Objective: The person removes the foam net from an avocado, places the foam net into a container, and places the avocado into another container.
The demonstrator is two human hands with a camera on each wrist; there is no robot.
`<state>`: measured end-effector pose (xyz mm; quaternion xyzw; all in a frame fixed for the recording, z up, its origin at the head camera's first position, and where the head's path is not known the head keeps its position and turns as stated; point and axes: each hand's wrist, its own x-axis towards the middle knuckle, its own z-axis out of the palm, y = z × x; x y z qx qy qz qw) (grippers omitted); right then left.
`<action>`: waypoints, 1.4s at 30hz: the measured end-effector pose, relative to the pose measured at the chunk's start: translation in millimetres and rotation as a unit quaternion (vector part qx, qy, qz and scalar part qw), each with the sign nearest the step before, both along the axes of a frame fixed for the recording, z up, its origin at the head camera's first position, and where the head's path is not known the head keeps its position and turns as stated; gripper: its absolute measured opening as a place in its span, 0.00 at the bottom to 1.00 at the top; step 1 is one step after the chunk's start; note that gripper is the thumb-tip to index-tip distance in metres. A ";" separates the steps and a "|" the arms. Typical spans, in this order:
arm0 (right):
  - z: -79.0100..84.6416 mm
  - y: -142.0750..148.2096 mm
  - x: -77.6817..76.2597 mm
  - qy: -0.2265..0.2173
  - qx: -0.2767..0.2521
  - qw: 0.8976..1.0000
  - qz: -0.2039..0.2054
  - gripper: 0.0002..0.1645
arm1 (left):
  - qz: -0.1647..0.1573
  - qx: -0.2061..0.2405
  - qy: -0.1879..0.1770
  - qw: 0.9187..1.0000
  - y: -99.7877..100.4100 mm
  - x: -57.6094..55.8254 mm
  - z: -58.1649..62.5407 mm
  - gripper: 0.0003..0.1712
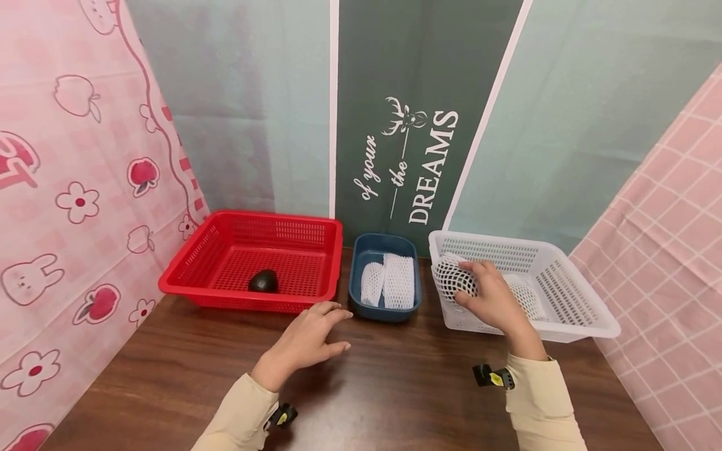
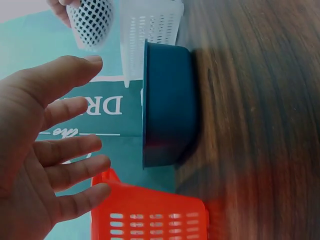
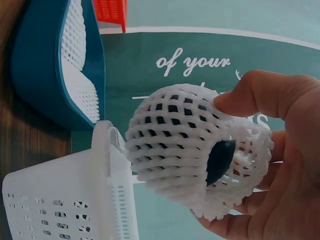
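Observation:
My right hand [image 1: 496,299] grips an avocado in a white foam net [image 1: 453,279] above the left end of the white basket [image 1: 606,326]. In the right wrist view, dark skin shows through the mesh of the foam net [image 3: 170,135] and at its open end. Fingers spread, my left hand [image 1: 307,335] hovers near the front right corner of the red basket [image 1: 186,289] and holds nothing. A bare dark avocado [image 1: 263,281] lies in the red basket. Another foam-netted item [image 1: 524,295] rests in the white basket, partly hidden behind my right hand.
Between the two baskets stands a small blue bin [image 1: 385,315] with white foam nets [image 1: 398,280] in it. All three containers sit along the back of the brown wooden table [image 1: 395,388]. Printed cloths hang behind and at both sides.

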<state>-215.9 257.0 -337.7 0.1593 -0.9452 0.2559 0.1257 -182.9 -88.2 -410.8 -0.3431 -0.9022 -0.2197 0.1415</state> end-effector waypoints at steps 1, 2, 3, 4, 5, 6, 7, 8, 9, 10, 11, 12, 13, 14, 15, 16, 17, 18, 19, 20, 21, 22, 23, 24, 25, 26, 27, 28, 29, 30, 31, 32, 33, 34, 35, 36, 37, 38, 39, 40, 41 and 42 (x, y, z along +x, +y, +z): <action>-2.0 -0.5 1.1 0.004 -0.006 1.000 -0.003 0.33 | 0.000 0.001 0.001 1.000 -1.0 0.1 -1.0 0.27; -3.6 -1.1 1.9 0.009 -0.012 1.000 -0.003 0.33 | 0.000 0.001 0.001 1.000 -1.9 0.3 -1.9 0.27; -5.3 -1.7 2.4 0.014 -0.017 1.000 -0.002 0.33 | 0.001 0.003 0.003 1.000 -3.0 0.6 -2.7 0.27; -7.1 -2.5 2.7 0.019 -0.021 1.000 0.002 0.33 | 0.003 0.005 0.005 1.000 -4.0 0.8 -3.4 0.27; -9.0 -3.0 2.8 0.025 -0.027 0.999 0.007 0.33 | 0.003 0.009 0.009 1.000 -4.9 1.0 -4.2 0.27; -11.1 -3.7 2.7 0.032 -0.033 0.999 0.015 0.33 | 0.003 0.011 0.014 1.000 -5.9 1.3 -4.9 0.26; -13.0 -4.5 2.8 0.039 -0.039 0.998 0.024 0.34 | 0.003 0.013 0.019 1.000 -6.9 1.4 -5.8 0.26; -15.2 -5.3 2.5 0.048 -0.044 0.997 0.034 0.34 | 0.004 0.012 0.023 1.000 -7.8 1.7 -6.6 0.26; -17.6 -6.0 2.1 0.057 -0.048 0.996 0.043 0.34 | 0.005 0.012 0.027 1.000 -8.7 1.9 -7.5 0.25; -19.9 -6.7 1.8 0.066 -0.051 0.995 0.052 0.34 | 0.005 0.012 0.028 1.000 -9.6 2.1 -8.3 0.25; -22.2 -7.4 1.5 0.075 -0.055 0.994 0.060 0.34 | 0.006 0.011 0.028 1.000 -10.4 2.3 -9.3 0.25; -24.4 -8.2 1.1 0.084 -0.057 0.993 0.067 0.35 | 0.006 0.009 0.027 1.000 -11.1 2.4 -9.9 0.25; -26.3 -9.1 1.2 0.092 -0.057 0.991 0.073 0.35 | 0.008 0.008 0.024 1.000 -11.7 2.7 -10.5 0.24; -28.2 -9.9 1.0 0.098 -0.057 0.990 0.079 0.35 | 0.009 0.007 0.020 1.000 -12.2 3.1 -10.8 0.24; -30.0 -10.9 0.8 0.106 -0.057 0.989 0.084 0.35 | 0.011 0.007 0.016 1.000 -12.7 3.3 -11.1 0.24; -31.7 -12.0 0.6 0.113 -0.057 0.988 0.090 0.36 | 0.014 0.006 0.012 1.000 -13.2 3.4 -11.4 0.25; -33.4 -13.0 0.3 0.120 -0.057 0.987 0.096 0.36 | 0.016 0.006 0.007 1.000 -13.6 3.6 -11.5 0.25; -35.0 -14.2 0.1 0.126 -0.056 0.985 0.101 0.36 | 0.019 0.005 0.003 1.000 -14.1 3.8 -11.4 0.25; -36.6 -15.4 -0.1 0.132 -0.055 0.984 0.106 0.36 | 0.021 0.004 0.000 1.000 -14.5 3.8 -11.4 0.25; -38.1 -16.6 -0.3 0.136 -0.057 0.983 0.112 0.36 | 0.023 0.003 -0.002 1.000 -15.1 3.8 -11.7 0.25; -39.5 -17.8 -0.6 0.141 -0.057 0.982 0.116 0.36 | 0.025 0.002 -0.003 1.000 -15.7 3.6 -12.1 0.25; -40.7 -19.0 -0.5 0.142 -0.057 0.981 0.120 0.36 | 0.026 0.002 -0.004 1.000 -16.2 3.4 -12.3 0.25; -41.7 -20.3 -0.1 0.143 -0.056 0.980 0.123 0.36 | 0.025 0.003 -0.004 1.000 -16.7 3.4 -12.4 0.25; -42.7 -21.7 0.4 0.142 -0.056 0.980 0.126 0.36 | 0.024 0.003 -0.003 1.000 -17.3 3.3 -12.8 0.25; -43.5 -23.2 0.7 0.141 -0.056 0.980 0.131 0.36 | 0.023 0.004 -0.002 1.000 -18.0 3.3 -13.2 0.25; -44.9 -24.8 0.7 0.143 -0.058 0.978 0.137 0.36 | 0.022 0.004 -0.001 1.000 -18.6 3.2 -13.9 0.25; -46.3 -26.3 0.9 0.146 -0.057 0.977 0.143 0.36 | 0.021 0.005 -0.001 1.000 -19.4 3.1 -14.4 0.25; -47.7 -28.0 1.0 0.147 -0.059 0.976 0.150 0.36 | 0.020 0.007 -0.002 1.000 -20.1 3.2 -15.0 0.24; -49.1 -29.7 1.1 0.150 -0.060 0.974 0.157 0.36 | 0.020 0.008 -0.003 1.000 -20.9 3.2 -16.0 0.24; -50.7 -31.2 0.8 0.156 -0.062 0.972 0.165 0.35 | 0.019 0.008 -0.004 1.000 -21.7 3.2 -16.9 0.24; -52.1 -32.8 0.7 0.160 -0.064 0.970 0.172 0.35 | 0.020 0.008 -0.005 1.000 -22.4 3.2 -17.7 0.24; -53.6 -34.2 0.7 0.164 -0.066 0.968 0.179 0.35 | 0.020 0.008 -0.006 1.000 -23.1 3.1 -18.6 0.24; -54.5 -35.6 0.9 0.167 -0.067 0.966 0.184 0.35 | 0.021 0.008 -0.007 1.000 -23.6 3.0 -19.6 0.24; -55.3 -36.9 1.0 0.167 -0.069 0.965 0.188 0.35 | 0.021 0.008 -0.008 1.000 -24.3 3.1 -20.4 0.24; -55.9 -38.1 1.2 0.167 -0.070 0.964 0.192 0.35 | 0.022 0.007 -0.006 1.000 -24.9 2.9 -21.4 0.24; -56.6 -39.2 1.4 0.168 -0.071 0.964 0.196 0.34 | 0.022 0.008 -0.006 1.000 -25.5 3.0 -22.0 0.23; -57.1 -40.5 1.8 0.167 -0.072 0.963 0.199 0.34 | 0.023 0.008 -0.005 1.000 -26.3 2.9 -22.9 0.23; -57.5 -41.8 2.0 0.165 -0.074 0.962 0.203 0.34 | 0.024 0.009 -0.004 1.000 -27.0 2.8 -23.6 0.23; -57.9 -43.2 2.3 0.164 -0.074 0.962 0.206 0.34 | 0.025 0.010 -0.003 1.000 -27.9 2.7 -24.3 0.23; -58.2 -44.6 2.8 0.161 -0.075 0.962 0.209 0.34 | 0.026 0.011 -0.002 1.000 -28.7 2.6 -25.0 0.23; -58.5 -46.2 3.2 0.159 -0.076 0.961 0.213 0.34 | 0.027 0.012 -0.001 1.000 -29.5 2.4 -26.0 0.23; -59.0 -47.6 3.6 0.157 -0.075 0.961 0.215 0.34 | 0.028 0.012 -0.001 1.000 -30.5 2.3 -26.7 0.23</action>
